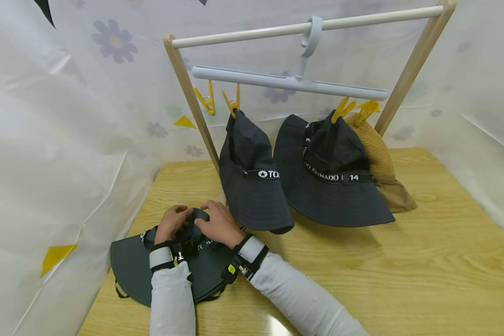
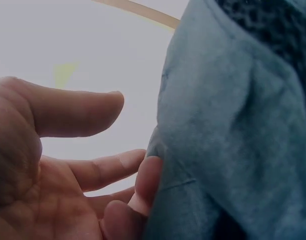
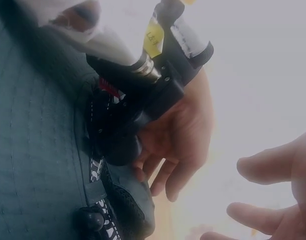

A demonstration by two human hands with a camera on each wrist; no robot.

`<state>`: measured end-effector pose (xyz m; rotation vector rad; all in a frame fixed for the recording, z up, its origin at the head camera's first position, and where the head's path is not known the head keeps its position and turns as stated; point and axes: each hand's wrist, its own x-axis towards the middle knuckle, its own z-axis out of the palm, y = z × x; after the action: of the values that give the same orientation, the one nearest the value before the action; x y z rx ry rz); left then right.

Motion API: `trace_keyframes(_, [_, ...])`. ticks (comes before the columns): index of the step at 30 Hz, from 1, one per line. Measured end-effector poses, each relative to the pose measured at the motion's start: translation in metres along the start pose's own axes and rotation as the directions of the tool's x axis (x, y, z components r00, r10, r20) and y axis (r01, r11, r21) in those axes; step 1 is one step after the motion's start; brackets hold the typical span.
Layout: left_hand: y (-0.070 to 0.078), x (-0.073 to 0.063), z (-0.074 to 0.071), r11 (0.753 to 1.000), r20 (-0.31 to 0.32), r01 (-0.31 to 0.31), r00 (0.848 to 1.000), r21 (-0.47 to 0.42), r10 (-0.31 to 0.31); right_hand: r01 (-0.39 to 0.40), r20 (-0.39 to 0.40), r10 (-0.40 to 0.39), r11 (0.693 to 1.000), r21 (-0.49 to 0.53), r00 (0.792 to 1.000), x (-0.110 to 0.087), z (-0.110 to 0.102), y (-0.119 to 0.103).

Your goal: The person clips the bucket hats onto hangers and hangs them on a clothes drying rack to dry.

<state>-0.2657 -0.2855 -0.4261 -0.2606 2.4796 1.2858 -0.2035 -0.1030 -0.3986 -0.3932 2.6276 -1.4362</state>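
Note:
A dark grey wide-brim hat [image 1: 130, 263] with a lettered band lies on the table in front of me. My left hand [image 1: 173, 225] is at the left side of its crown. In the left wrist view the left fingertips [image 2: 149, 175] touch the hat's cloth [image 2: 217, 110], and the thumb stands apart from it. My right hand [image 1: 220, 225] is at the crown's other side. In the right wrist view the right hand [image 3: 277, 190] has thumb and fingers spread, with nothing between them.
Behind stands a rack with a white rail [image 1: 252, 33] and hanger [image 1: 291, 83]. Yellow clips hold a dark cap [image 1: 252, 196], a dark wide-brim hat [image 1: 340, 200] and a tan hat [image 1: 378, 149]. A free yellow clip [image 1: 206, 99] hangs at the left. The wooden table [image 1: 424, 242] extends right.

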Motion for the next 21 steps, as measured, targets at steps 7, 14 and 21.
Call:
trace_keyframes(7, [0.0011,-0.0012,0.0009,1.0,0.008,0.009,1.0,0.006,-0.009,0.009,-0.002,-0.009,1.0,-0.001,1.0,-0.0012,-0.0006,0.0005])
trace_keyframes(14, [0.0014,0.0001,0.0009,1.0,0.012,0.011,1.0,0.01,-0.011,0.011,-0.002,-0.011,1.0,0.009,1.0,0.0004,0.0009,0.0028])
trace_keyframes(21, [-0.0009,0.0017,0.0012,0.997,0.042,-0.028,0.999,0.075,0.025,0.007,0.003,-0.007,1.0,0.013,1.0,0.0014,0.0016,0.0034])
